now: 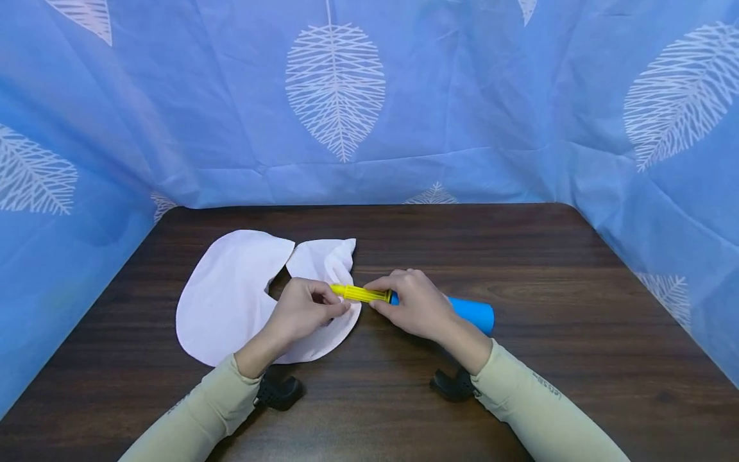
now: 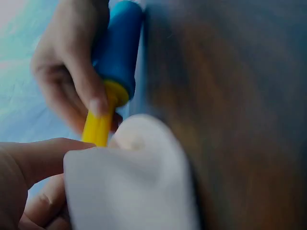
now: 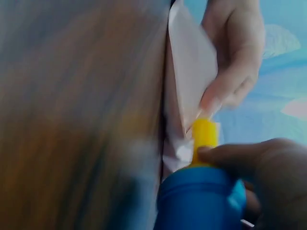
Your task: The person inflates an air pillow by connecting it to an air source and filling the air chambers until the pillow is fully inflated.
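Observation:
A flat, pale pinkish-white inflatable neck pillow [image 1: 225, 301], curved like a C, lies on the left part of the table. At its right-hand end my left hand [image 1: 297, 311] pinches the pillow's fabric between thumb and fingers. From the right comes a hand air pump [image 1: 475, 313] with a blue barrel and a yellow ribbed nozzle [image 1: 362, 294]. My right hand [image 1: 418, 305] grips the pump by that yellow part, thumb and fingers on either side. The nozzle's tip meets the left fingertips at the pillow; those fingers and the folded fabric [image 2: 129, 187] hide the contact in the left wrist view.
Everything rests on a dark wood-grain table [image 1: 369, 417]. Blue curtains [image 1: 231, 96] with white leaf prints hang behind it and at both sides. Black mounts [image 1: 281, 393] are worn at the wrists, below the beige sleeves [image 1: 190, 410].

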Motion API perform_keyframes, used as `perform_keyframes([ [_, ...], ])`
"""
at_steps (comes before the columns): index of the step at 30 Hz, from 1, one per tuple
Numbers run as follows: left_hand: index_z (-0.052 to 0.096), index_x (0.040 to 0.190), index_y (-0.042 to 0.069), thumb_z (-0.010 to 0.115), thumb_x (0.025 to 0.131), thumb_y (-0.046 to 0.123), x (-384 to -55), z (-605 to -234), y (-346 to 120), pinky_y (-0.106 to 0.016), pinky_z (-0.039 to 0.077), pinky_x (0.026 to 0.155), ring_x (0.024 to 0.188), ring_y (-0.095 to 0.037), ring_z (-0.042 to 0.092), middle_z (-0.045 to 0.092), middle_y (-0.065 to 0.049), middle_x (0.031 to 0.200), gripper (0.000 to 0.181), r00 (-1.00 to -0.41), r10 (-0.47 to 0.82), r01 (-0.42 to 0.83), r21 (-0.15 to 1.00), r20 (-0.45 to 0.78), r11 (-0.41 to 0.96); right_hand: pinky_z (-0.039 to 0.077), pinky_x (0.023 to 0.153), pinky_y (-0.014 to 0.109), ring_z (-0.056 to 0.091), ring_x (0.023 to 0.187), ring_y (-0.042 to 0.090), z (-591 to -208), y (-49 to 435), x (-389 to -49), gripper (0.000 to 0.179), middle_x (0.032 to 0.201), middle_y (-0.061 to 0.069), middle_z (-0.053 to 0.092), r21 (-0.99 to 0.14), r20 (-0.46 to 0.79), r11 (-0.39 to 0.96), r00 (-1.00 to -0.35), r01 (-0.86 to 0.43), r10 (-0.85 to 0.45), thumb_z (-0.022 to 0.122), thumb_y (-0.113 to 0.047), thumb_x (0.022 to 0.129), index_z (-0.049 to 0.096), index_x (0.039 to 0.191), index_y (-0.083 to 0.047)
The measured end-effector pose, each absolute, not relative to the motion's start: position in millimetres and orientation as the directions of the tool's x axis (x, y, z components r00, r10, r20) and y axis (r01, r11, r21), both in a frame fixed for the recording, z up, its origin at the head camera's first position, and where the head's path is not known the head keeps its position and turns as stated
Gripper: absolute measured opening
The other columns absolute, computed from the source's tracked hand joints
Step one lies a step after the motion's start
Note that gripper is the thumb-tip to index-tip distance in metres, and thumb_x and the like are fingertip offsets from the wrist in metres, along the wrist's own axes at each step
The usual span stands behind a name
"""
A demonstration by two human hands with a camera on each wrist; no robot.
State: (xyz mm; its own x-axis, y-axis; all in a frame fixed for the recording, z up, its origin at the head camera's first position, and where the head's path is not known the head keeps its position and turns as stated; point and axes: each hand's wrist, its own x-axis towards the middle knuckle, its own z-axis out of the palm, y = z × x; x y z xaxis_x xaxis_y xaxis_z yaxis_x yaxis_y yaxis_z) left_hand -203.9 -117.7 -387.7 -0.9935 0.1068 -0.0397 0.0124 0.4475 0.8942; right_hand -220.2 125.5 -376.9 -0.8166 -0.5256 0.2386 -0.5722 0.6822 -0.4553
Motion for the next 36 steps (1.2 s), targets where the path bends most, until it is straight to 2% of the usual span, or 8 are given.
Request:
perform_keyframes([
  [3, 0.083, 0.081, 0.007, 0.087, 0.089, 0.013, -203, -385, -122, -0.027, 0.044, 0.060, 0.062, -0.016, 0.057, 0.070, -0.002, 0.066, 0.011, -0.999, 0.013, -0.028, 0.877, -0.039, 0.480, 0.053, 0.092, 0.046, 0.067, 0.091, 0.021, -375, 128, -221, 0.030, 0.116, 0.006, 0.081, -0.457, 0.239, 0.702, -0.835, -0.547, -0.495, 0.082, -0.019, 0.096, 0.081, 0.125, -0.016],
  [5, 0.084, 0.083, 0.008, 0.086, 0.090, 0.014, -205, -386, -126, -0.033, 0.045, 0.075, 0.065, -0.016, 0.058, 0.071, -0.002, 0.066, 0.010, -0.999, -0.037, -0.049, 0.858, -0.035, 0.511, 0.053, 0.091, 0.047, 0.066, 0.090, 0.022, -375, 132, -221, 0.030, 0.116, 0.006, 0.081, -0.453, 0.244, 0.710, -0.841, -0.539, -0.482, 0.082, -0.018, 0.095, 0.081, 0.125, -0.016],
  [9, 0.084, 0.088, 0.007, 0.085, 0.090, 0.015, -207, -387, -127, -0.039, 0.043, 0.086, 0.076, -0.019, 0.063, 0.078, -0.005, 0.079, 0.009, -0.997, -0.075, -0.033, 0.826, 0.011, 0.562, 0.051, 0.092, 0.047, 0.066, 0.089, 0.022, -375, 137, -222, 0.030, 0.116, 0.008, 0.081, -0.451, 0.245, 0.713, -0.843, -0.537, -0.480, 0.082, -0.017, 0.095, 0.081, 0.125, -0.015],
  [12, 0.084, 0.092, 0.005, 0.084, 0.091, 0.013, -208, -389, -125, -0.031, 0.048, 0.073, 0.082, -0.020, 0.067, 0.081, -0.008, 0.089, 0.008, -0.996, -0.079, -0.011, 0.819, 0.042, 0.573, 0.049, 0.092, 0.046, 0.064, 0.088, 0.020, -374, 138, -222, 0.030, 0.116, 0.007, 0.082, -0.453, 0.237, 0.711, -0.841, -0.538, -0.486, 0.082, -0.018, 0.096, 0.081, 0.126, -0.015],
  [14, 0.084, 0.094, 0.004, 0.084, 0.090, 0.011, -209, -390, -124, -0.028, 0.048, 0.071, 0.084, -0.021, 0.069, 0.082, -0.010, 0.092, 0.009, -0.995, -0.086, -0.008, 0.818, 0.050, 0.575, 0.049, 0.091, 0.046, 0.064, 0.087, 0.019, -375, 138, -222, 0.030, 0.116, 0.006, 0.082, -0.453, 0.228, 0.711, -0.841, -0.537, -0.490, 0.082, -0.019, 0.096, 0.081, 0.126, -0.016],
  [22, 0.084, 0.100, 0.003, 0.082, 0.092, 0.011, -210, -392, -123, -0.028, 0.048, 0.076, 0.090, -0.022, 0.072, 0.081, -0.010, 0.096, 0.011, -0.996, -0.083, -0.031, 0.812, 0.021, 0.583, 0.050, 0.086, 0.044, 0.066, 0.090, 0.019, -376, 141, -221, 0.029, 0.117, 0.006, 0.081, -0.458, 0.216, 0.714, -0.845, -0.530, -0.489, 0.081, -0.020, 0.096, 0.081, 0.125, -0.017],
  [31, 0.084, 0.102, 0.004, 0.081, 0.094, 0.011, -210, -393, -124, -0.028, 0.049, 0.075, 0.093, -0.023, 0.071, 0.081, -0.010, 0.098, 0.012, -0.998, -0.064, -0.029, 0.805, 0.012, 0.592, 0.046, 0.070, 0.031, 0.059, 0.080, 0.014, -376, 145, -221, 0.029, 0.117, 0.008, 0.080, -0.480, 0.180, 0.714, -0.854, -0.509, -0.487, 0.082, -0.019, 0.096, 0.081, 0.125, -0.017],
  [36, 0.084, 0.102, 0.004, 0.081, 0.094, 0.013, -209, -393, -125, -0.028, 0.048, 0.076, 0.092, -0.023, 0.071, 0.081, -0.010, 0.097, 0.013, -0.998, -0.061, -0.025, 0.804, 0.015, 0.594, 0.046, 0.067, 0.029, 0.057, 0.077, 0.011, -377, 145, -221, 0.029, 0.114, 0.007, 0.081, -0.483, 0.158, 0.716, -0.855, -0.504, -0.495, 0.083, -0.019, 0.094, 0.082, 0.123, -0.017],
])
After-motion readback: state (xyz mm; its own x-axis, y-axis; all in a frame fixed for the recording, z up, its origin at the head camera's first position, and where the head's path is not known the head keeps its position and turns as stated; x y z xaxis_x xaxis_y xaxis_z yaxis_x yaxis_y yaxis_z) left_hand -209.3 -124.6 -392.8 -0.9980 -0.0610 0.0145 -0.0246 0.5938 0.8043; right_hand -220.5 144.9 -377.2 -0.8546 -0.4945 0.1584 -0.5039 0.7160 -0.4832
